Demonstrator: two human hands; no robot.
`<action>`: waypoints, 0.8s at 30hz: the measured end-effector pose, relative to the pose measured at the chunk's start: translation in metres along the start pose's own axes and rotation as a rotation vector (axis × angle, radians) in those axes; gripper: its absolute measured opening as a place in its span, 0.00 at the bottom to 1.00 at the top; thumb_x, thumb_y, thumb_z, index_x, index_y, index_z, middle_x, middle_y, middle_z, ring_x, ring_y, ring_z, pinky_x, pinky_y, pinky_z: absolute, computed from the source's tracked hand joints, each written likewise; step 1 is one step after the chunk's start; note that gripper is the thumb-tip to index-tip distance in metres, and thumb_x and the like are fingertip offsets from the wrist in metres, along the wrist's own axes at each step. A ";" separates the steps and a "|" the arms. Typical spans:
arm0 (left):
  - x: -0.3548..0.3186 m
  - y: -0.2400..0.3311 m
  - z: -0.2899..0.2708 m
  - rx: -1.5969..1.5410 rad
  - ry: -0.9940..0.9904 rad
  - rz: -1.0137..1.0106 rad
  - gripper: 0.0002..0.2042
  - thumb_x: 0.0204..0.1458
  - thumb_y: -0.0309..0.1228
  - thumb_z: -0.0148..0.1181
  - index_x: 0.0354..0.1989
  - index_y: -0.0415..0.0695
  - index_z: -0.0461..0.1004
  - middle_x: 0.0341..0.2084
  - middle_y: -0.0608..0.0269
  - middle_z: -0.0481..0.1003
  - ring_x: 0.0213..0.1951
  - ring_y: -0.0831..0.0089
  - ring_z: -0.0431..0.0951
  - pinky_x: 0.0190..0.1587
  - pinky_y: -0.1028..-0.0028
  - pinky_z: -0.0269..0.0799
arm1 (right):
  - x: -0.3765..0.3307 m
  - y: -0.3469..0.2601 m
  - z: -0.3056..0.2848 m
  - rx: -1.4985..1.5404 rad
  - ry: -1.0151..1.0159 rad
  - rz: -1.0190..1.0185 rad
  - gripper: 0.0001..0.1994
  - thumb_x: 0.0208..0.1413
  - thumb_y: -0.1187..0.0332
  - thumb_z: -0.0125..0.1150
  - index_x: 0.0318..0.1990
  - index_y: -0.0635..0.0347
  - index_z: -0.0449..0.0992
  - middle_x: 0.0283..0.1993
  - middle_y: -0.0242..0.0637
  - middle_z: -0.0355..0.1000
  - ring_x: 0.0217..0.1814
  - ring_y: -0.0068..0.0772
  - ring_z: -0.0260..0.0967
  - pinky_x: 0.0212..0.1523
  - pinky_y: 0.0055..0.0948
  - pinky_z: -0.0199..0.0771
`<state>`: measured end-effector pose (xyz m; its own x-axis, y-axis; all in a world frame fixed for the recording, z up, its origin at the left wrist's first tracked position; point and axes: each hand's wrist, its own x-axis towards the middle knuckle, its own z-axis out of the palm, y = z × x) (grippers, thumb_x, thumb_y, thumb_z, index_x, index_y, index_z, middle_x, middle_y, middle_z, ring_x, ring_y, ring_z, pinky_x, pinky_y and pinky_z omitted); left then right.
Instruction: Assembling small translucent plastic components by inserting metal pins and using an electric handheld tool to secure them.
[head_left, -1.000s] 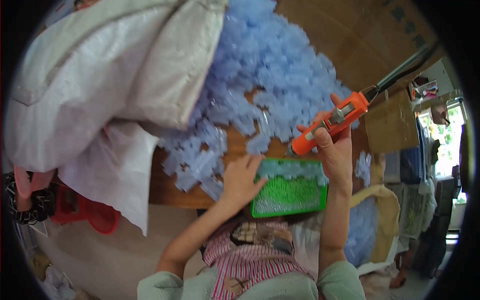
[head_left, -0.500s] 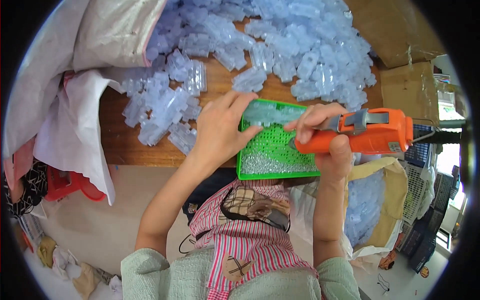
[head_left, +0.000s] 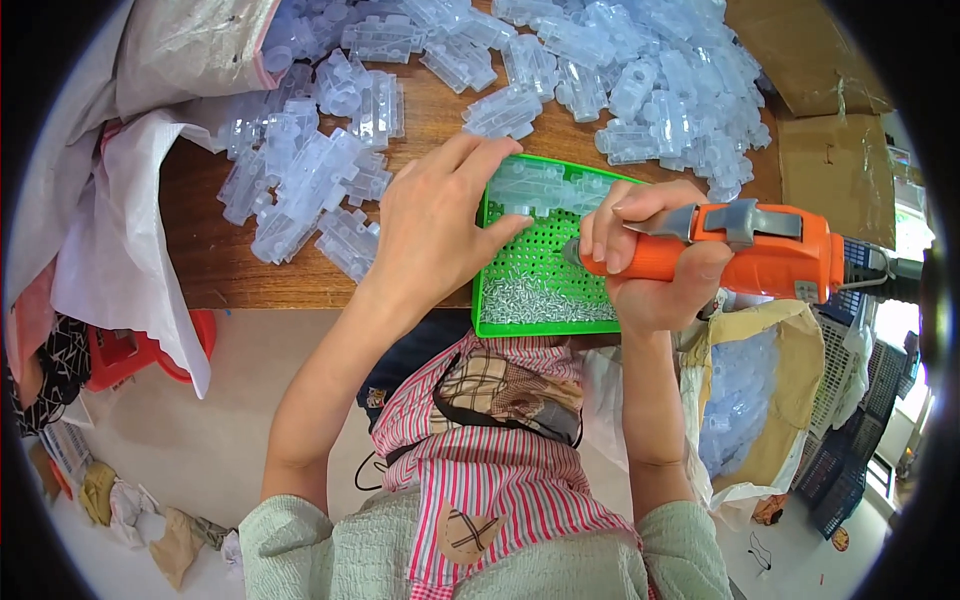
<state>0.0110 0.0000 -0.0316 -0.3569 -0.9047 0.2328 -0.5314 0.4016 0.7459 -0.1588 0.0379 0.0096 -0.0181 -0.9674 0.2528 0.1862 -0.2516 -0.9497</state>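
A clear plastic housing (head_left: 540, 188) lies along the far side of a bright green perforated tray (head_left: 545, 328). My left hand (head_left: 435, 220) closes around its left end, thumb on the near side and fingertips by the tray's far rim. An orange electric screwdriver (head_left: 775, 255) with a grey lever is wrapped in my right hand (head_left: 655, 265). It lies nearly level over the tray's right part, its nose pointing left, apart from the housing. Small silver screws (head_left: 545, 300) are heaped along the tray's near side.
Many more clear plastic housings (head_left: 650, 100) cover the far side of the wooden table (head_left: 200, 270). White sacks (head_left: 190, 60) hang over its left part; a cardboard box (head_left: 835, 180) stands at the right. Below it, an open sack (head_left: 770, 440) holds more housings.
The table and tray appear shifted slightly up and left in the picture. Both hands keep their holds, and the screwdriver's nose stays over the tray.
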 end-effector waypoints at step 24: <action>-0.001 0.000 -0.002 -0.005 -0.010 -0.008 0.25 0.35 0.32 0.69 0.45 0.44 0.70 0.38 0.61 0.72 0.40 0.60 0.74 0.42 0.64 0.69 | 0.039 -0.015 0.010 0.148 -0.251 -0.214 0.42 0.49 0.28 0.36 0.45 0.66 0.68 0.18 0.30 0.62 0.23 0.26 0.58 0.23 0.27 0.62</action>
<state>0.0126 0.0009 -0.0303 -0.3607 -0.9062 0.2209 -0.5300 0.3940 0.7509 -0.1524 0.0039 0.0354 0.1660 -0.8511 0.4981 0.3452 -0.4230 -0.8378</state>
